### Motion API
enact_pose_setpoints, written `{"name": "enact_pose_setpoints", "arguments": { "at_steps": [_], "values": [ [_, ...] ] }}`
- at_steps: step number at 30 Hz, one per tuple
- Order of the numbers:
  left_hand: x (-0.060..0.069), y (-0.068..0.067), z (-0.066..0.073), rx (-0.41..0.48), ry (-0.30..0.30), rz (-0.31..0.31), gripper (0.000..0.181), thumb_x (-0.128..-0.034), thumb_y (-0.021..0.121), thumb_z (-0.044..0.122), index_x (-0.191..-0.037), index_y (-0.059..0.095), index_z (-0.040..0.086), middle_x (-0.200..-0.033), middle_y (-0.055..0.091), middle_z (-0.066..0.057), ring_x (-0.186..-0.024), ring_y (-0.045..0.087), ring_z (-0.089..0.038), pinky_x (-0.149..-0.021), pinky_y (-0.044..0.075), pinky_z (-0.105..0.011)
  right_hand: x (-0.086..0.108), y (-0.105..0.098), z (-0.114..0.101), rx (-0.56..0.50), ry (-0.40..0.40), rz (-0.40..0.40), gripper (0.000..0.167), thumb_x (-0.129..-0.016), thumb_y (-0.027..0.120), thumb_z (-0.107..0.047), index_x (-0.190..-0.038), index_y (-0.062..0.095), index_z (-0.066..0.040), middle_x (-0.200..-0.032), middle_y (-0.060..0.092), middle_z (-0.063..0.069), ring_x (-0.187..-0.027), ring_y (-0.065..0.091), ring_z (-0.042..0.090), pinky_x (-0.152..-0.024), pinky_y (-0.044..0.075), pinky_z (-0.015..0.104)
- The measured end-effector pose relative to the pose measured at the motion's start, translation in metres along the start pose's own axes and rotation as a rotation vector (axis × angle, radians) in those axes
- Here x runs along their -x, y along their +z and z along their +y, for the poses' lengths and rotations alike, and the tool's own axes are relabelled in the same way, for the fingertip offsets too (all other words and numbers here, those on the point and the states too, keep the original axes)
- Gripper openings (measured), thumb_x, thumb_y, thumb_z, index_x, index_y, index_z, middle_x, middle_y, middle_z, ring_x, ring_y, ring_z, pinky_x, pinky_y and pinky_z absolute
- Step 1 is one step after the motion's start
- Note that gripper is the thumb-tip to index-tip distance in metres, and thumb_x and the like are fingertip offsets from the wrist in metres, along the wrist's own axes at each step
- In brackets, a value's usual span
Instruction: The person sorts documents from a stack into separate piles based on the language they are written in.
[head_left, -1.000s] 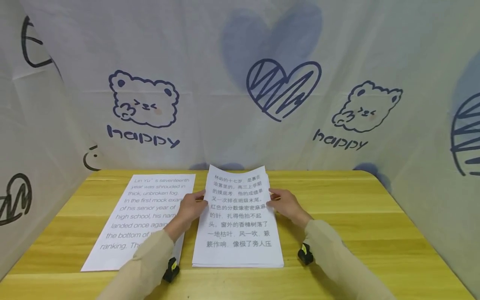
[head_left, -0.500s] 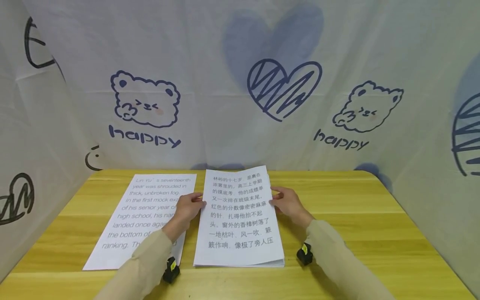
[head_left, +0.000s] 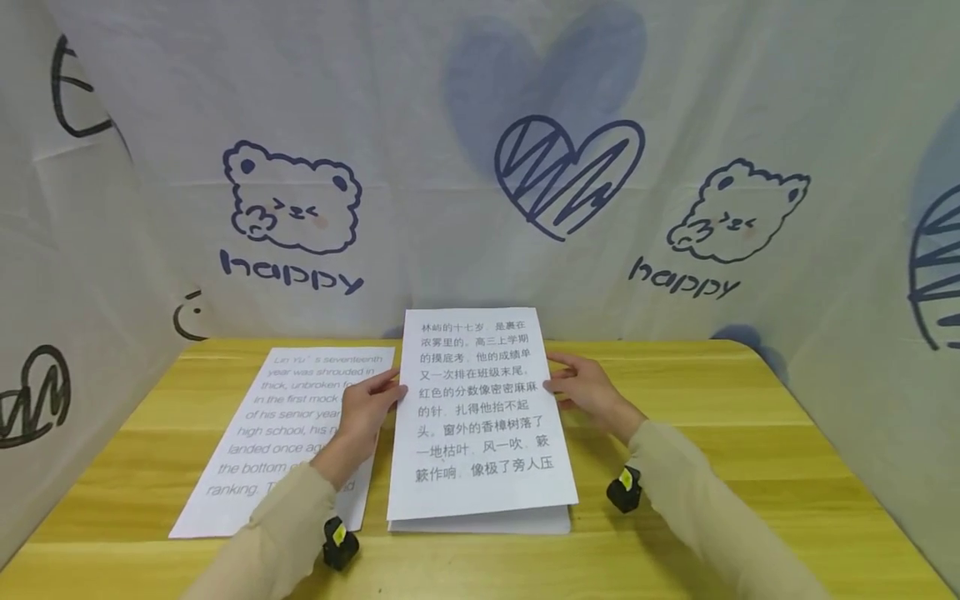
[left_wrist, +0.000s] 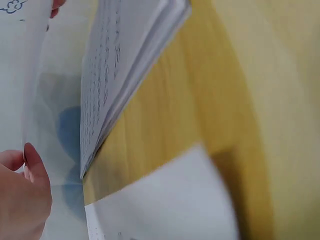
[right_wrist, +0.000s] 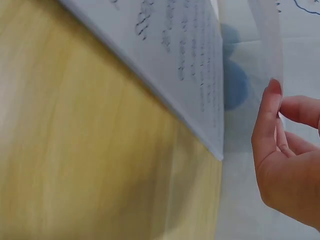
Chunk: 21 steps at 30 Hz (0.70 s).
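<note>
A printed sheet of paper (head_left: 480, 400) with Chinese text is raised off a stack of paper (head_left: 495, 523), which shows below its lower edge. My left hand (head_left: 365, 419) pinches the sheet's left edge between thumb and fingers. At the opposite edge, my right hand (head_left: 588, 390) pinches it the same way. Both wrist views show a gap between the raised sheet and the printed stack (left_wrist: 112, 60) on the table. Beneath my left forearm lies a sheet with English text (head_left: 277, 425), partly covered by my hand and sleeve.
The wooden table (head_left: 720, 467) ends at the back against a white curtain (head_left: 450, 225) with bear and heart drawings. Curtain also hangs at both sides. A small black device (head_left: 624, 490) is at my right wrist, and another (head_left: 341, 543) at my left.
Both hands have raised the Chinese-text sheet from the stack, and its lower edge now stands clear of the pile. Earlier, it lay on the stack with its top edge bent up.
</note>
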<state>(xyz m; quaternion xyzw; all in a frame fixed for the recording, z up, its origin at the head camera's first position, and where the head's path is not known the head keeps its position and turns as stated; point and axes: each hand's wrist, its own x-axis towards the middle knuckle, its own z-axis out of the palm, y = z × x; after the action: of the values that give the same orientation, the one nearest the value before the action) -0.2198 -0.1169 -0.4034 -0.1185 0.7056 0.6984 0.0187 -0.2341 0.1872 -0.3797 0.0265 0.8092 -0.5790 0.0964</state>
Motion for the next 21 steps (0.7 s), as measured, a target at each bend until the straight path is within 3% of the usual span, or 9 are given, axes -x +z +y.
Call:
{"name": "enact_pose_setpoints", "arguments": {
  "at_steps": [9,15,21],
  "values": [
    [0.000,0.014,0.000,-0.013,0.024,-0.004,0.043,-0.0913,0.063,0.001,-0.133,0.056,0.000,-0.111,0.058,-0.014,-0.095,0.058,-0.017,-0.090,0.050,-0.027,-0.002,-0.014,0.010,0.026,0.012,0.011,0.057,-0.094,0.059,-0.003,-0.148,0.040,-0.010,-0.115,0.056,0.018,-0.097,0.058,0.029,-0.079,0.055,0.036],
    [0.000,0.031,-0.006,-0.030,0.015,-0.008,0.044,-0.0884,0.067,0.001,-0.131,0.059,0.001,-0.103,0.060,-0.011,-0.086,0.062,-0.015,-0.085,0.052,-0.028,-0.001,-0.030,0.016,0.041,0.030,0.014,0.061,-0.094,0.057,-0.001,-0.150,0.035,-0.008,-0.116,0.058,0.020,-0.095,0.060,0.028,-0.080,0.054,0.039],
    [0.000,0.052,-0.006,-0.102,0.021,-0.041,0.044,-0.0882,0.068,0.006,-0.131,0.060,0.006,-0.106,0.064,-0.012,-0.088,0.066,-0.020,-0.088,0.052,-0.033,-0.001,-0.051,0.026,0.074,0.042,0.013,0.060,-0.094,0.056,0.000,-0.150,0.033,-0.004,-0.115,0.060,0.022,-0.091,0.061,0.027,-0.076,0.053,0.037]
  ]
}}
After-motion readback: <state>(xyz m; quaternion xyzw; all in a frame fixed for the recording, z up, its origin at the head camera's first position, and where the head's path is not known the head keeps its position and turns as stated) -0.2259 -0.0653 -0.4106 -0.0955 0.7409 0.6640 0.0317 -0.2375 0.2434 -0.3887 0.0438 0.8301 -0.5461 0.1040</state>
